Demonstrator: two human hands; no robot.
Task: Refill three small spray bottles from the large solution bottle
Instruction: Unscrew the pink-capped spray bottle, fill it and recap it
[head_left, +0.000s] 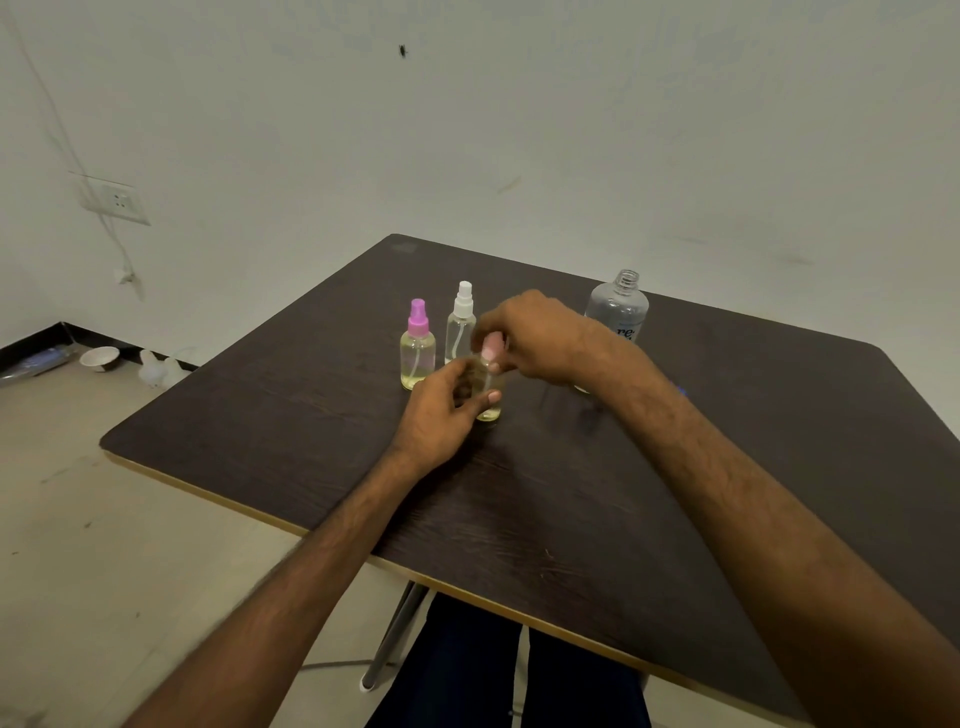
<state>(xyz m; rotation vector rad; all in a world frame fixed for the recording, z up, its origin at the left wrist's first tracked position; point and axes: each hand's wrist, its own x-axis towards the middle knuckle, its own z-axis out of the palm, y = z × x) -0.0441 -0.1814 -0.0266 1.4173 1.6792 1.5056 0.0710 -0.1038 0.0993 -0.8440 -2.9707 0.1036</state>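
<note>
Third spray bottle (488, 400) upright on dark table (675, 467), mid-table. Left hand (441, 410) fingers curled around its body; right hand (535, 338) fingers pinching its pink pump cap (491, 351). Pink-capped bottle (417, 345) and white-capped bottle (461, 322) just behind; large solution bottle (618, 306) uncapped, far right

Place: you sat in a bare, sparsely furnished room, a plain workroom or spare room.
Walls: scuffed white wall (519, 130) carried one socket (118, 200) with a loose cable.
Floor: pale tiled floor (104, 519) held a stray bowl (100, 358).
Furniture: you faced one dark wood-grain counter (519, 493).
</note>
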